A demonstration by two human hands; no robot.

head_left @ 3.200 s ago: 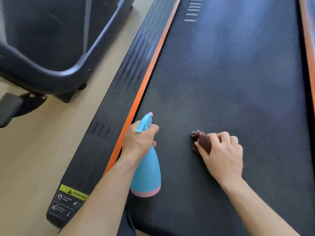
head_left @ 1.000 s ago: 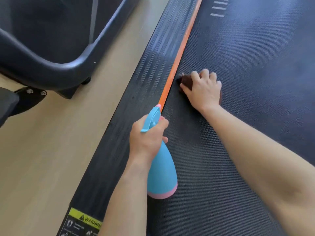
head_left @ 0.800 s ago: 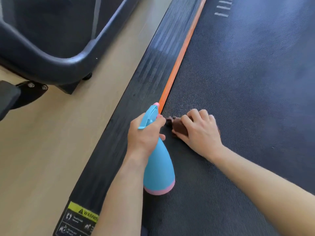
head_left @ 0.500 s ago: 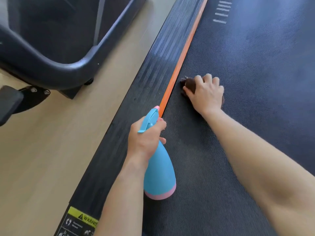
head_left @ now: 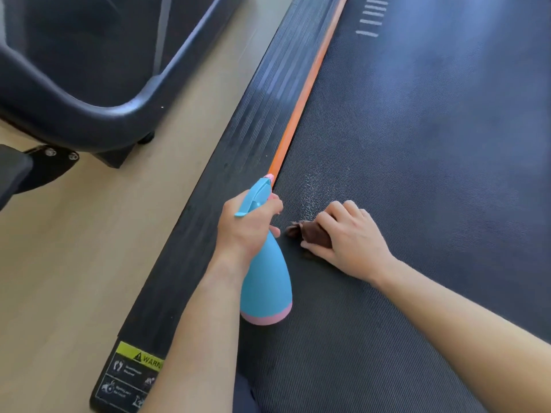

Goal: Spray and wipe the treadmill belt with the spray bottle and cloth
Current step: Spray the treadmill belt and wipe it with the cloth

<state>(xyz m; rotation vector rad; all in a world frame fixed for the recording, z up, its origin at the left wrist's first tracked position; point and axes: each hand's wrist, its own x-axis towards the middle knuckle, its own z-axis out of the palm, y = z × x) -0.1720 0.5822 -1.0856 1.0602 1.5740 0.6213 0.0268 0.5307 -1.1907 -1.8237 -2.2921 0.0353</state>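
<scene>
Blue plastic with a pink bottom makes up the spray bottle [head_left: 265, 281], and it is held by its neck in the left hand [head_left: 247, 231], which is closed tight around it. The bottle is tipped forward, with its pink tip pointing up the belt, and it hangs just over the left edge of the treadmill belt [head_left: 417, 174], beside the orange strip [head_left: 301, 105]. A finger seems to lie near the trigger, but whether it is being pulled cannot be told. The brown cloth [head_left: 310, 234] is bunched up and pressed flat onto the belt under the right hand [head_left: 348, 236], whose fingers are curled over it and gripping it. The cloth sits just beside the bottle, close to the orange strip, with a small gap between them. No wet marks or drops can be made out on the dark belt, so how much has been sprayed cannot be told. A slightly shiny patch is seen just above the cloth, and it may be damp. Judged from this, the wiping is under way on the near left part of the belt. The far part near the white lines [head_left: 369, 19] and the wide right side look as if they are not reached yet, so a good deal of the job is likely left. The grey side rail [head_left: 238, 150] is not being wiped.
</scene>
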